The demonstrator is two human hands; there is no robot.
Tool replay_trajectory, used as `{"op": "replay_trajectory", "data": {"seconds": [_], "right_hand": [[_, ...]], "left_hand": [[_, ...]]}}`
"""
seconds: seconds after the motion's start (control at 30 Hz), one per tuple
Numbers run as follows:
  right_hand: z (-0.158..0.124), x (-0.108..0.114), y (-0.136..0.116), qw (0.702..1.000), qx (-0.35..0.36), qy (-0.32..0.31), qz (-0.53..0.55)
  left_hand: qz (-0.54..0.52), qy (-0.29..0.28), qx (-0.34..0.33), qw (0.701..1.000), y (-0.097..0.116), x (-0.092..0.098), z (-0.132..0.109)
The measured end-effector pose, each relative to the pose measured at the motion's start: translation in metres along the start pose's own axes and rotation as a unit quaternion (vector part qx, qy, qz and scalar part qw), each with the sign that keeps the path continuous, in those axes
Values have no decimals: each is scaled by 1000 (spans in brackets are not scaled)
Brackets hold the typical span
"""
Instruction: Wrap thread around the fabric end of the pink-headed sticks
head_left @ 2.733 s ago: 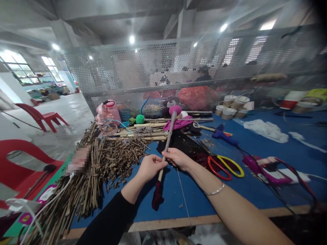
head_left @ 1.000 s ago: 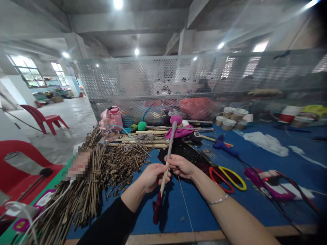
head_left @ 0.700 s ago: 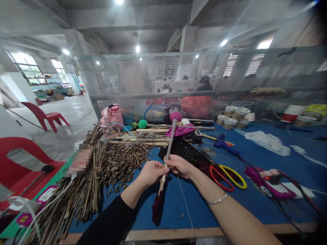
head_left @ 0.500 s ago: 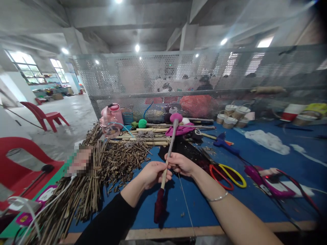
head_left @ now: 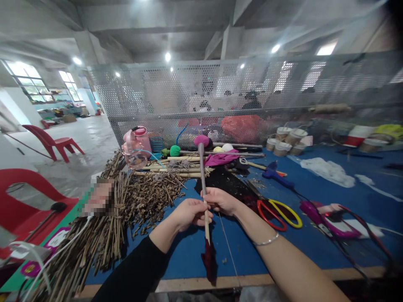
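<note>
Over the blue tabletop, both my hands pinch a slender wooden stick (head_left: pixel 202 172). Its far end carries a round magenta head (head_left: pixel 201 140), and a dark maroon piece of cloth (head_left: pixel 208 262) hangs at the near end. My left hand (head_left: pixel 191 212) grips the stick's lower middle from the left, fingers closed. Just above it, my right hand (head_left: pixel 222 200) has thumb and fingers closed on the stick from the right. A thin pale thread (head_left: pixel 229 243) runs from near my right hand to the table's front edge.
Dried stalks (head_left: pixel 110 230) are heaped on the left. Scissors with red and yellow handles (head_left: pixel 279 214) lie right of my hands, near a blue glue gun (head_left: pixel 277 175) and a purple power strip (head_left: pixel 330 218). Small pots (head_left: pixel 294 136) and a perforated metal screen (head_left: pixel 176 92) stand behind.
The stick has swung in my hands: its magenta head has moved left and its maroon end right. Both hands still grip it in nearly the same place.
</note>
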State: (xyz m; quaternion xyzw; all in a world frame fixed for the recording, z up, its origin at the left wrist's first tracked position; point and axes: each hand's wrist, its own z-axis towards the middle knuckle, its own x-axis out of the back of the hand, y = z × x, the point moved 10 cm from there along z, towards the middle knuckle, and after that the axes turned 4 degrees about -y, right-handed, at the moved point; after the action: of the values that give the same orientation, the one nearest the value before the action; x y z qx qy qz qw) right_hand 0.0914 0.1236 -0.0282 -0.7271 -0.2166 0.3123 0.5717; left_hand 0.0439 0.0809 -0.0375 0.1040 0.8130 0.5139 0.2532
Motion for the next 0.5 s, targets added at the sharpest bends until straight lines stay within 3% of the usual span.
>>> {"op": "replay_trajectory", "data": {"seconds": [0.13,0.23,0.33,0.5], "right_hand": [[7,4,10,998,-3,25,-58],[9,5,10,998,14,39,-56],[7,6,8,999,9,36,-27],[1,2,5,1000,-14,-8,24]], "left_hand": [[165,84,-25,982,2,16,1],[208,116,-69,969,9,22,2],[163,90,-76,980,11,17,2],[25,-19,-32,999,8,-5,-3]]}}
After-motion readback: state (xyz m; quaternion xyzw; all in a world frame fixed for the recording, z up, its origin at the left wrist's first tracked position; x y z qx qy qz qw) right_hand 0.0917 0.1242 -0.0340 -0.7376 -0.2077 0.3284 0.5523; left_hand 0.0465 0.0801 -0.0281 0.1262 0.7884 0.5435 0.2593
